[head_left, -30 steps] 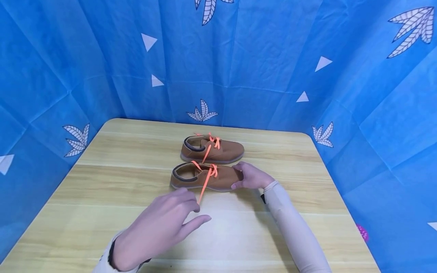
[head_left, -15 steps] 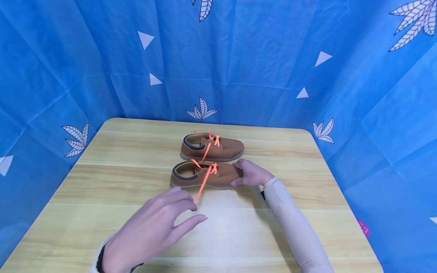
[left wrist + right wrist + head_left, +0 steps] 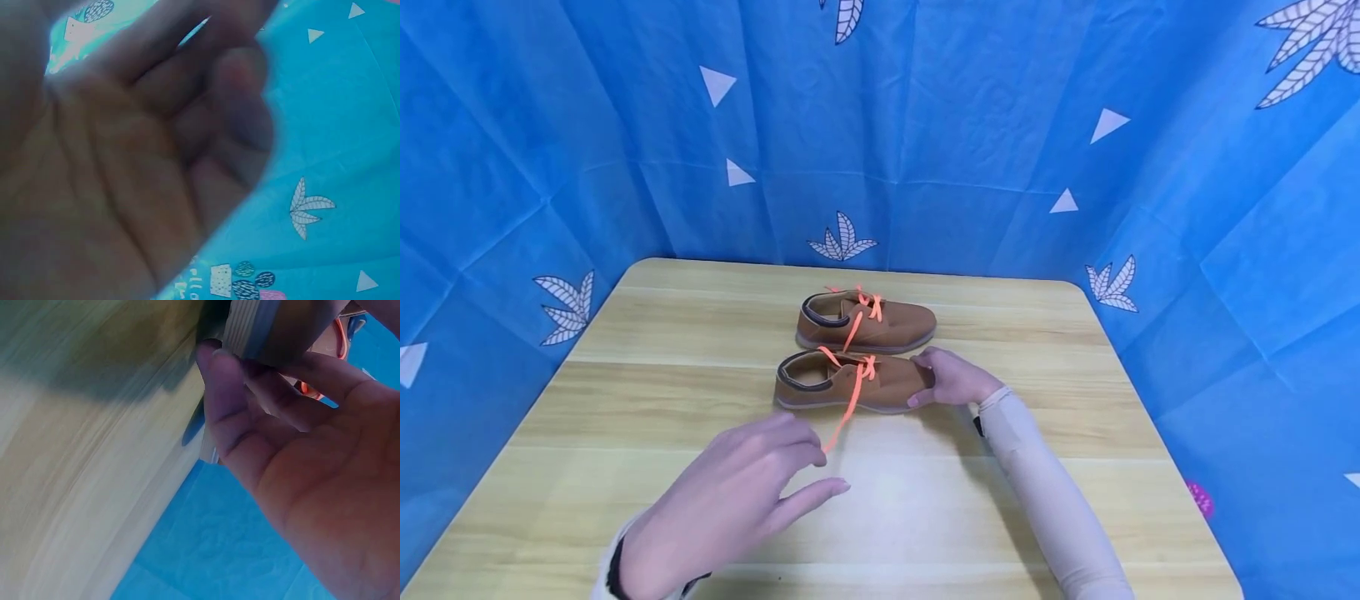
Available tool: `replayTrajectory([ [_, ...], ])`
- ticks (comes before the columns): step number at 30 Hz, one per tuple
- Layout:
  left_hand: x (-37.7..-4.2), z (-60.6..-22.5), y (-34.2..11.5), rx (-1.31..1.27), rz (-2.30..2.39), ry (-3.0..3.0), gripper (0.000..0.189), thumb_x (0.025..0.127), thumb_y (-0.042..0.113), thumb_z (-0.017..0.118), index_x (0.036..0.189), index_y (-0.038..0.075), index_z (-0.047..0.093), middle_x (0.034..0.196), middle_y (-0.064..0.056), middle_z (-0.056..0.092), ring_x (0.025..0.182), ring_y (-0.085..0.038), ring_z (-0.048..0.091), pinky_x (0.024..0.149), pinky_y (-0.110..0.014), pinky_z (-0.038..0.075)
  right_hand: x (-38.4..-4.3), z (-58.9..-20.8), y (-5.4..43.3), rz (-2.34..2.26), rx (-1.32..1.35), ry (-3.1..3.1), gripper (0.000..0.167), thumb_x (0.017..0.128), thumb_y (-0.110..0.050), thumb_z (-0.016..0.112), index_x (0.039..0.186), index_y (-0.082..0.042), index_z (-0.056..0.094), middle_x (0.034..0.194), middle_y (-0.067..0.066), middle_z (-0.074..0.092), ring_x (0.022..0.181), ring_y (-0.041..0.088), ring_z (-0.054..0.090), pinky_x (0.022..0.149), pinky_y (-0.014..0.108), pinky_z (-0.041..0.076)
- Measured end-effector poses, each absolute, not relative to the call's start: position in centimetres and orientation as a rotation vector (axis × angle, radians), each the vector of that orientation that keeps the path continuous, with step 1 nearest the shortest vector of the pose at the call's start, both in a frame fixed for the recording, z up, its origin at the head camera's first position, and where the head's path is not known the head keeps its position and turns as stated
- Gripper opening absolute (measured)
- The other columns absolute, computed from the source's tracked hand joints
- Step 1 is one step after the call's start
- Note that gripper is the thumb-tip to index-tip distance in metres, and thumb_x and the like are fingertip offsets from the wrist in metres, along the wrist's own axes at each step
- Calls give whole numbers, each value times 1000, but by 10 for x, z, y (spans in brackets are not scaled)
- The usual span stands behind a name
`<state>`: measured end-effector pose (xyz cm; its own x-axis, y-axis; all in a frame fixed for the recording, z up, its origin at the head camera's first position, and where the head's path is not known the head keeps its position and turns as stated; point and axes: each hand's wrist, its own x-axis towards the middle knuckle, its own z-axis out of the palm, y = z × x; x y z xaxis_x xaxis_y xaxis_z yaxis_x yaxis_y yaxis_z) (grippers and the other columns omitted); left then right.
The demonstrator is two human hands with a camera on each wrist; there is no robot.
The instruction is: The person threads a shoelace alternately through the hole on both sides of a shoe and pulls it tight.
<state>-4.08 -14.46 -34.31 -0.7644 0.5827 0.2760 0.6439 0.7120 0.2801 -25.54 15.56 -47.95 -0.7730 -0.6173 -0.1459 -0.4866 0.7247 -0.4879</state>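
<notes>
My left hand [image 3: 730, 492] is low and left of the near brown shoe [image 3: 887, 383]. The orange shoelace [image 3: 852, 400] runs from that shoe in a slight curve to its curled fingers, which appear to hold the end; the thumb stands apart. In the left wrist view the fingers curl towards the palm [image 3: 106, 162], and no lace can be made out. My right hand [image 3: 955, 379] grips the near shoe's toe, its thumb at the sole [image 3: 247, 328] in the right wrist view. Behind lies the far brown shoe [image 3: 898, 327], also orange-laced.
Both shoes rest side by side on a light wooden table [image 3: 700, 333], toes to the right. A blue patterned curtain [image 3: 970, 125] surrounds the table at the back and sides.
The lace, straight one second ago, now bends slightly. My left hand has shifted a little to the left. The right hand keeps its grip on the toe. The head view has tilted slightly.
</notes>
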Motion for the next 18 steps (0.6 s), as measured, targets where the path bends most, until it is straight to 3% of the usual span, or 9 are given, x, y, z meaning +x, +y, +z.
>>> replayTrajectory([
  [3, -47, -351, -145, -1072, -500, -2897, 42, 99, 58, 59, 80, 22, 72, 75, 16, 57, 68, 1, 46, 60, -22, 44, -248, -476, 152, -605, -887, 2702, 80, 84, -35, 86, 148, -1, 53, 145, 20, 58, 132, 36, 56, 115, 51, 44],
  [6, -56, -358, -140, -1162, -541, -3017, 43, 98, 59, 60, 86, 20, 75, 76, 14, 62, 67, 1, 50, 60, -23, 46, -235, -469, 143, -679, -941, 2768, 75, 87, -37, 83, 149, -6, 54, 151, 19, 52, 138, 38, 50, 118, 54, 40],
  [10, -75, -365, -130, -1233, -613, -3091, 35, 97, 53, 66, 85, 21, 73, 70, 14, 61, 62, 1, 50, 59, -22, 45, -222, -459, 131, -904, -1069, 2752, 44, 94, -26, 76, 133, -7, 68, 134, 14, 65, 123, 30, 61, 108, 47, 50],
  [13, -95, -373, -127, -1232, -675, -3146, 28, 96, 46, 69, 88, 19, 73, 64, 14, 55, 58, 0, 49, 56, -22, 43, -216, -456, 124, -994, -1105, 2726, 22, 98, -16, 72, 117, -7, 74, 113, 8, 73, 102, 21, 67, 91, 38, 57],
  [16, -124, -384, -134, -1181, -841, -3134, 22, 98, 38, 69, 100, 17, 75, 71, 12, 61, 60, -2, 53, 58, -23, 47, -215, -458, 121, -982, -1055, 2746, 16, 97, -15, 72, 112, -9, 74, 105, 4, 72, 95, 17, 65, 86, 34, 56],
  [18, -146, -391, -144, -1019, -927, -3073, 22, 100, 35, 67, 106, 16, 75, 77, 8, 65, 64, -6, 57, 60, -26, 50, -215, -462, 121, -922, -996, 2785, 28, 95, -20, 76, 120, -7, 72, 113, 6, 69, 102, 20, 63, 90, 37, 54],
])
